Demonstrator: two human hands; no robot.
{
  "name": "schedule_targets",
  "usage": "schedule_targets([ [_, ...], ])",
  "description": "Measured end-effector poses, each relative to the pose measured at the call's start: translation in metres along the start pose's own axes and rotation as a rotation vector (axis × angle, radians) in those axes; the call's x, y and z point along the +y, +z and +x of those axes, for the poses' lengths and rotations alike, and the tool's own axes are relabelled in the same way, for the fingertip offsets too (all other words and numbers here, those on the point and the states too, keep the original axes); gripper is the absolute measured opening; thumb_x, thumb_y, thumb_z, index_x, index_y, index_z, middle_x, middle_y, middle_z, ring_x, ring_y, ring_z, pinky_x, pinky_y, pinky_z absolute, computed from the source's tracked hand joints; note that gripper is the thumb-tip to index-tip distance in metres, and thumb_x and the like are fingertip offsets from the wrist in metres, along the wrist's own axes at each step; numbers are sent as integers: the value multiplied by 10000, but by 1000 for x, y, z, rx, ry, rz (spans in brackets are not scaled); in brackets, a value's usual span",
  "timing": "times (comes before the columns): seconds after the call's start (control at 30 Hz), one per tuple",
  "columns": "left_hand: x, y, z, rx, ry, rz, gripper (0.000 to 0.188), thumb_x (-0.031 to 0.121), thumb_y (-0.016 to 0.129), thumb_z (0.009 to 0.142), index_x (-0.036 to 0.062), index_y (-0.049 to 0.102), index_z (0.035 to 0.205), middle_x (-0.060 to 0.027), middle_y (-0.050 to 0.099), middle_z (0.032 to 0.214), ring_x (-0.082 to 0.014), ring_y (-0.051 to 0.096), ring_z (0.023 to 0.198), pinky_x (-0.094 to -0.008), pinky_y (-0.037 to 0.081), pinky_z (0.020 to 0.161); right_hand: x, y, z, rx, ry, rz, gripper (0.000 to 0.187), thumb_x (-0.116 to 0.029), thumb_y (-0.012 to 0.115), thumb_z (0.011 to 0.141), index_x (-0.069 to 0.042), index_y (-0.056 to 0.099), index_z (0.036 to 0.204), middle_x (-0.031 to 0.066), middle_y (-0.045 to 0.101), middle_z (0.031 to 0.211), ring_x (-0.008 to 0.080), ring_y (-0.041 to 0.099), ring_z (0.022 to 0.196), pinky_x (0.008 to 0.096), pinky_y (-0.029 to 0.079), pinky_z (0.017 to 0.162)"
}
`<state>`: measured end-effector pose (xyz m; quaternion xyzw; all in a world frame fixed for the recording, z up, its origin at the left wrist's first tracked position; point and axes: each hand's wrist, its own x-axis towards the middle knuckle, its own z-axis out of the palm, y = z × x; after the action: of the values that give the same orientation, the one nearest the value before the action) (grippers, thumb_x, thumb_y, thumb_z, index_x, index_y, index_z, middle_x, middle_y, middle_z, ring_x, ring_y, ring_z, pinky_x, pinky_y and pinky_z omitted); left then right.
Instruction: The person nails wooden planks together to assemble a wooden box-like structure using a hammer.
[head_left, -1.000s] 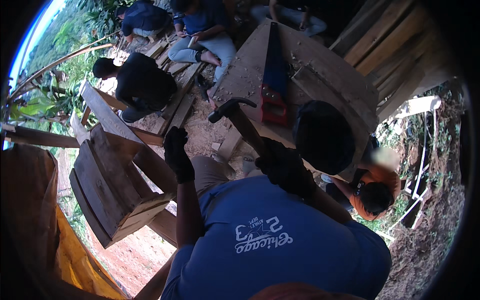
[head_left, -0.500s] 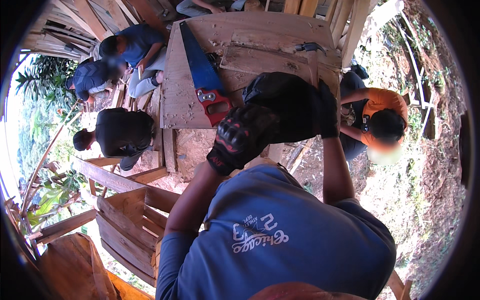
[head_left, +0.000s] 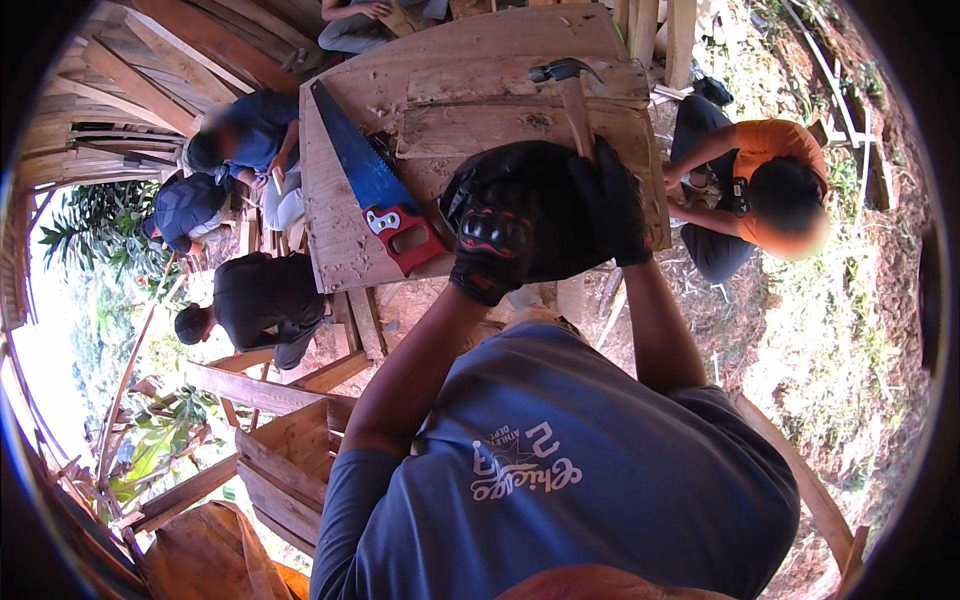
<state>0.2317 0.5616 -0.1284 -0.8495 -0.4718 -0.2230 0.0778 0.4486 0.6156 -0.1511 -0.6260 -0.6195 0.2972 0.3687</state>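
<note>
Head view: my right hand (head_left: 612, 205), black glove, fingers clamped round lower handle of hammer (head_left: 574, 106), head pointing away from me over wooden board (head_left: 450, 62). Left hand (head_left: 494, 238) on near side of floppy black bundle (head_left: 560, 210), right glove up against it too. Left fingers curled, tips lost in all that black, so can't tell if they're pinching. Red-handled saw (head_left: 365, 165) lying on board, left of bundle.

metal-headed hammer (head_left: 574, 105), matt wooden handle (head_left: 580, 127), wooden tabletop (head_left: 335, 220)
</note>
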Motion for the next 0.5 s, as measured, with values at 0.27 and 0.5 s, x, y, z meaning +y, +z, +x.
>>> schedule_targets([
  [0.27, 3, 3, -2, 85, 18, 52, 356, 183, 699, 867, 73, 783, 1195, -173, 742, 1209, -376, 695, 1098, -549, 548, 917, 0, 3, -1, -15, 13, -17, 553, -419, 637, 1082, -6, 600, 1447, 296, 701, 1308, 468, 676, 1230, 527, 524, 1030],
  [0.5, -14, 9, -8, -101, -89, -139, 469, 222, 704, 855, 86, 753, 1302, -201, 726, 1256, -410, 689, 1140, -543, 547, 992, 3, 4, -2, 29, -43, -53, 566, -411, 632, 1089, 8, 582, 1465, 293, 692, 1327, 463, 654, 1270, 531, 513, 1057],
])
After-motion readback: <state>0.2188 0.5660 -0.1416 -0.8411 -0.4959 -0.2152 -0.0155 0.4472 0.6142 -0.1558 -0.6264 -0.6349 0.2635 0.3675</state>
